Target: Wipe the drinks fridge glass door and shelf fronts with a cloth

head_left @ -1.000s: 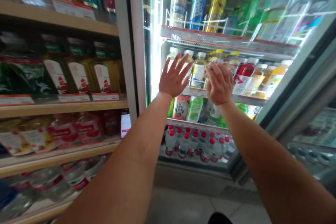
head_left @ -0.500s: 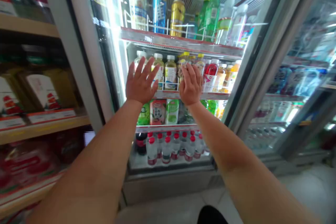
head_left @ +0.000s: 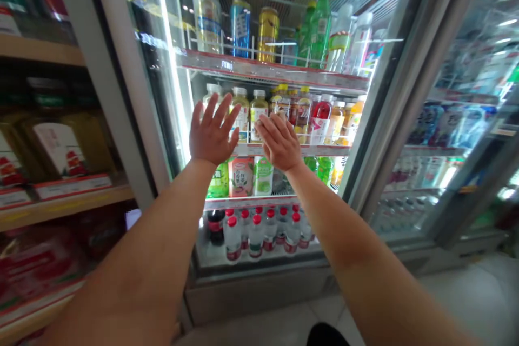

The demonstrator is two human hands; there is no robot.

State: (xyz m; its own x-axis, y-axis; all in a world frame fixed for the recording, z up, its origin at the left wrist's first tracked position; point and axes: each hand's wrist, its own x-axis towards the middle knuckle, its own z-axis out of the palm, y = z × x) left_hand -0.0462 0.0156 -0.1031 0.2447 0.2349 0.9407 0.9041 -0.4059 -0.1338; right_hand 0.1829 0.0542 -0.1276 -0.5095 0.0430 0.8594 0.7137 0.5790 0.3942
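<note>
While the left hand spreads its fingers at ten o'clock, the right hand leans at two, fingers close together; contact or pinch cannot be told. Judged risk: a hasty inward jab could topple the white-capped drink bottle at twelve, on the wire-fronted shelf. Bottle: upright, yellowish, pale-labelled, partly hidden.
</note>
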